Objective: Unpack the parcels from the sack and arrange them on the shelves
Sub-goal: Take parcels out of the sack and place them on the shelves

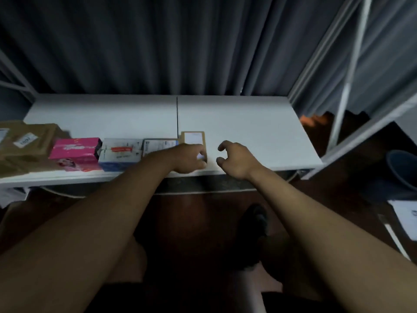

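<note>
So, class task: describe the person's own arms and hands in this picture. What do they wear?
Both forearms are bare, with no sleeve reaching the part in view. The left hand and right hand wear no gloves. No watch, ring or bracelet shows, though the dim, soft picture could hide small items.

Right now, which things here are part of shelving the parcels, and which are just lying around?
Part of the job:
small brown parcel under the left hand
white parcel
blue-and-white box
pink box
brown parcels
white shelf
right hand, holding nothing

Lying about:
dark bucket
papers
grey curtain
</note>
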